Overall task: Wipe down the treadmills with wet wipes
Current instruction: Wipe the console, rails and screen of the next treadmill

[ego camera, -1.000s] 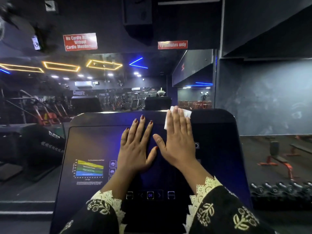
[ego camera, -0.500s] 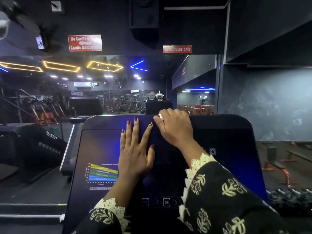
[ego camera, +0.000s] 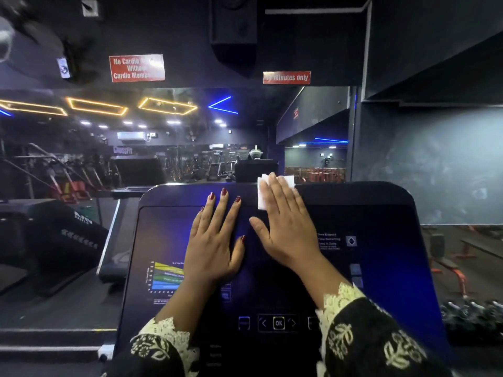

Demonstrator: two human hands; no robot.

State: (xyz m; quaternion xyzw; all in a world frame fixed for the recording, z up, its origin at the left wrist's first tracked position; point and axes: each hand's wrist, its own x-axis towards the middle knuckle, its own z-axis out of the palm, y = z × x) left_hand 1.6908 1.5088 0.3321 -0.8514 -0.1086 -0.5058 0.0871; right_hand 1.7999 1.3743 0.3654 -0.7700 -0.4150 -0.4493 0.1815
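Note:
The treadmill's dark glossy console [ego camera: 381, 229] fills the lower middle of the head view, with a coloured chart at its left and an OK button [ego camera: 278, 322] low down. My left hand [ego camera: 215, 238] lies flat on the screen, fingers spread, holding nothing. My right hand [ego camera: 285, 224] is flat beside it, pressing a white wet wipe [ego camera: 261, 191] against the console's top edge. The wipe shows past my fingertips and at the left of my fingers; the rest is hidden under the hand.
A second treadmill [ego camera: 54, 240] stands to the left. A mirror wall ahead reflects gym machines and ceiling lights. Benches [ego camera: 468, 257] and a row of dumbbells [ego camera: 473, 311] are at the right. Two red signs [ego camera: 137, 68] hang above.
My right hand curled over the console's top edge half a second ago and has flattened out again with the wipe showing under its fingers. My left hand has stayed flat on the screen.

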